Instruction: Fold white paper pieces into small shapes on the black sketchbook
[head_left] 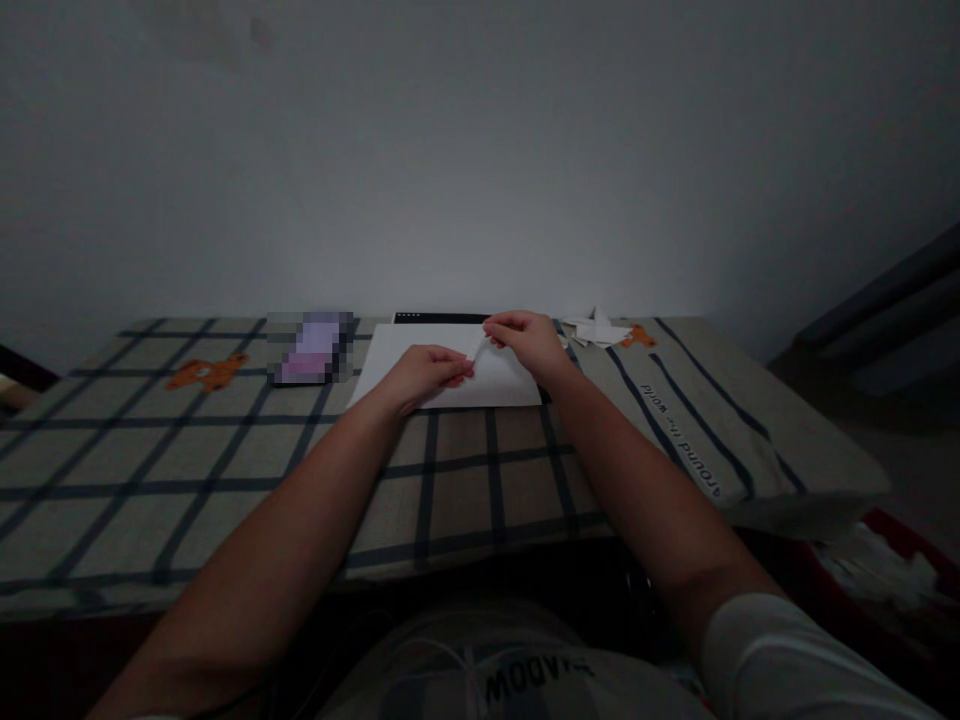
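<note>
A small white paper strip (478, 346) stretches between my two hands, above a white sheet (375, 372) lying on the table. My left hand (433, 372) pinches its lower left end. The upper right end is between the fingertips of my right hand (519, 338), which is a little farther from me. The strip's exact shape is too small to tell. Under the sheet, a dark flat object (442, 318) shows along the back edge. Folded white paper pieces (598, 329) lie to the right of my right hand.
A phone (310, 348) with a blurred screen lies left of the sheet. The checked tablecloth (240, 480) covers the table, which meets a wall (465, 160) at the back. A red container (892, 570) with crumpled white material stands at the lower right.
</note>
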